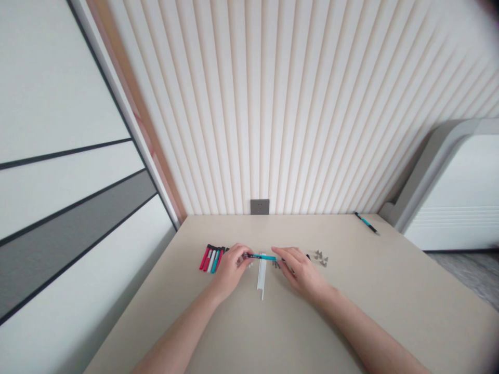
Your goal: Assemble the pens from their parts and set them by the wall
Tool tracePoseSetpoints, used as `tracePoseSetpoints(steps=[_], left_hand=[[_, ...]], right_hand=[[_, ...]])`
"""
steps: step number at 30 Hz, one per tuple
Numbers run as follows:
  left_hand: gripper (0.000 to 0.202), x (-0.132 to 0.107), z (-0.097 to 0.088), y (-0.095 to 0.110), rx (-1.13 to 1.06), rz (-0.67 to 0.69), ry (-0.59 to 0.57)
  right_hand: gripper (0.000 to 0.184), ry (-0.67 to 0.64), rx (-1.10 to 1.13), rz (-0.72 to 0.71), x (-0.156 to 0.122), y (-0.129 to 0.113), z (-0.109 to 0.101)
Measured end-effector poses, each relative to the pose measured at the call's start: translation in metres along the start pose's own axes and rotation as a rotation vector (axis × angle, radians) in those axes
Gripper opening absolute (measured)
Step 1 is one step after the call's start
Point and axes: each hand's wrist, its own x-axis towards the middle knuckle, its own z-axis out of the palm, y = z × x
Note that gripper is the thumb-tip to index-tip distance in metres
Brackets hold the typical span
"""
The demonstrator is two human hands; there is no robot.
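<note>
A blue and black pen point(267, 257) is held level above the table, between my two hands. My left hand point(233, 265) pinches its black end between thumb and fingertips. My right hand point(298, 265) has its thumb and fingers closed around the blue end; the very tip is hidden in them. Below the pen lie several thin white tubes point(261, 275), side by side and pointing toward me. To the left of my left hand is a row of red, white and blue pen barrels point(212, 259) with black ends. Small dark parts point(276, 265) lie partly hidden by my right hand.
Several small grey cone-shaped tips point(321, 258) lie right of my right hand. One blue and black pen point(367, 223) rests at the table's far right corner. A dark wall socket point(260, 206) sits just above the back edge of the beige table point(273, 332).
</note>
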Motion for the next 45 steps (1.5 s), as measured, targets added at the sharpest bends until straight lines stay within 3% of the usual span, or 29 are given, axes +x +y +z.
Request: tracePoseSetpoints(steps=[5, 11, 16, 33, 45], left_hand=[[0.005, 0.003, -0.004, -0.006, -0.028, -0.079, 0.073], [0.007, 0.003, -0.006, -0.008, -0.034, -0.092, 0.107], [0.007, 0.002, -0.005, -0.006, -0.021, -0.032, 0.06], [0.004, -0.002, -0.007, -0.009, 0.024, 0.144, 0.066], [0.004, 0.001, -0.007, -0.007, 0.025, 0.117, 0.099]], right_hand=[[0.035, 0.119, -0.116, 0.134, 0.002, 0.01, -0.011], [0.013, 0.069, -0.15, 0.166, 0.001, 0.021, -0.014], [0.014, 0.006, -0.098, 0.097, 0.001, 0.02, -0.01], [0.015, 0.053, 0.007, 0.084, -0.002, 0.022, -0.008], [0.026, 0.036, -0.051, 0.137, 0.0, 0.018, -0.013]])
